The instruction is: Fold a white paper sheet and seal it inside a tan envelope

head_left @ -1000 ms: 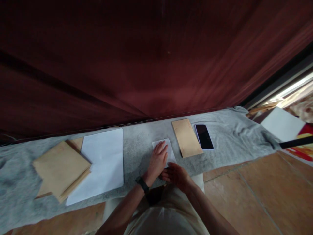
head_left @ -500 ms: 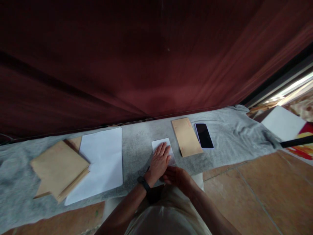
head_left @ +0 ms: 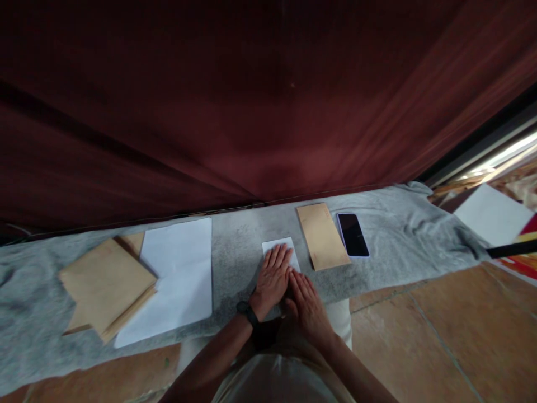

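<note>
We see a small white folded paper [head_left: 280, 249] lying flat on a grey cloth [head_left: 243, 246] with a soft, slightly mottled nap, near the cloth's near edge and about midway along it. The left hand [head_left: 273, 278] rests palm down on the paper, fingers [head_left: 278, 258] straight and close together, spread flat and gripping nothing; a black band [head_left: 246, 311] circles that wrist. The right hand [head_left: 307, 302] lies just beside it, touching it along the thumb side, also flat with fingers loose and extended, holding nothing; we cannot tell whether it touches the paper or only the cloth. Just right of the paper sits a long tan envelope [head_left: 322, 235], smooth and rectangular, and beside that a phone [head_left: 353, 234] with a dark glossy screen and pale rim, the two near but apart. To the left lies a large white sheet [head_left: 178, 280], matte and flat, with a stack of tan envelopes [head_left: 107, 285] overlapping its left edge, their corners fanned unevenly. The cloth bunches into folds at its right end. Behind it hangs a dark red curtain [head_left: 251, 101] in heavy pleats. Below the cloth runs a floor of orange-brown tiles [head_left: 440, 330] with thin grout lines. Whether the envelopes hold anything we cannot tell
</note>
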A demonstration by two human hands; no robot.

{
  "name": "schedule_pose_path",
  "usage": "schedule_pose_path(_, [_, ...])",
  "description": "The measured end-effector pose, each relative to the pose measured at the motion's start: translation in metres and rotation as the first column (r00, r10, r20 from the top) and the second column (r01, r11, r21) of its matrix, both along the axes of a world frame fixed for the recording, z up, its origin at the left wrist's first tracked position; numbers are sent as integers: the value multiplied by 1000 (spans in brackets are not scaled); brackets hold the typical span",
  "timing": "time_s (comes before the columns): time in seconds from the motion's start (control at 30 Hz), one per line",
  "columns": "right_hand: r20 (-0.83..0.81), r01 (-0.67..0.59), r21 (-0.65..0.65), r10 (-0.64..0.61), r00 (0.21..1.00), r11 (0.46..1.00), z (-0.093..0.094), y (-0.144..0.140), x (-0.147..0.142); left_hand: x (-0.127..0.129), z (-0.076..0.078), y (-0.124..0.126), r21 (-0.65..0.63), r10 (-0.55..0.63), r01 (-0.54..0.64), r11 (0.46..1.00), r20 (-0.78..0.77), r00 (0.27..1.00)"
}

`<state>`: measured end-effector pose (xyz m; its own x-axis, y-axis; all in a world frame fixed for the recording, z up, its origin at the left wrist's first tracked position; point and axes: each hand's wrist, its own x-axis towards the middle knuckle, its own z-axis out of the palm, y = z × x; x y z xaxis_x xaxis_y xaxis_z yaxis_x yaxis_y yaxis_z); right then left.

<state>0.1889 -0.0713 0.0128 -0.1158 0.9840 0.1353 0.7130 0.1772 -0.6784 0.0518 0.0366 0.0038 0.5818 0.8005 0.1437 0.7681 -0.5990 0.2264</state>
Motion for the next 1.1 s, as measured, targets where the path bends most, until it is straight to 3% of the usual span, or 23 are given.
schedule_pose_path(0.13, [171, -34, 5, 32, 985, 999, -8, -7, -1, -2, -2, 3, 21, 30, -30, 999, 17, 999])
schedule_pose_path(0.43, [174, -37, -33, 43, 984, 999, -6, -7, -1, -23, 4, 21, 19, 118, -117, 993, -17, 993])
schedule_pose_path(0.9, [204, -37, -6, 38, 978, 999, -12, -9, 0, -52, 10, -76, 23, -42, 43, 999, -68, 997])
schedule_pose_path(1.1, [172, 134, 53, -142, 975, 989, -12, -1, -3, -52, 10, -95, 47, -20, 25, 999, -84, 996])
